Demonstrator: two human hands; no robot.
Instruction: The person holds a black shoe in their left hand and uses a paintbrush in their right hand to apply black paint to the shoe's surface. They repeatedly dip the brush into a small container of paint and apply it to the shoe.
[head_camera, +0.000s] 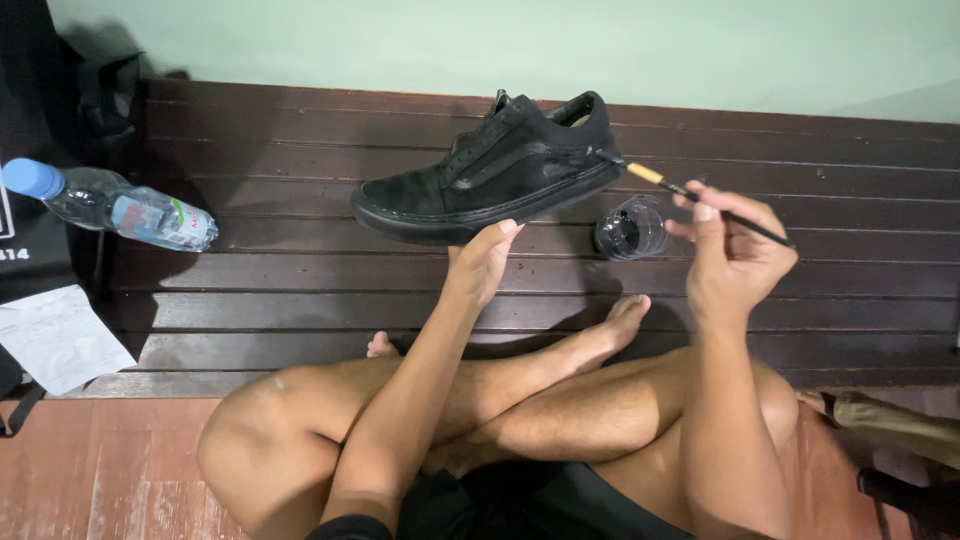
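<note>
The shoe (495, 170) is black all over, the brush (700, 197) has a black handle and a tan band, the cup (630, 228) holds black, the bottle (110, 205) is clear with a blue cap, the slatted bench (300, 270) dark brown, the wall (400, 45) pale green.

Not much in the way of packaging here. Far left there's a clear plastic water bottle (112, 207) lying on its side on the dark wooden slats, blue cap (32, 178) pointing left. It's got a wraparound label (160, 220) near the bottom end, mostly blue and white with bits of red and green. Just below it, at the near left, a white printed paper sheet (58, 338) lies a bit crumpled, half over the edge of the slats, text too small to make out. At the left frame edge there's a black bag (25, 130) with some white print on it, cut off by the frame. No screens or signs.
</note>
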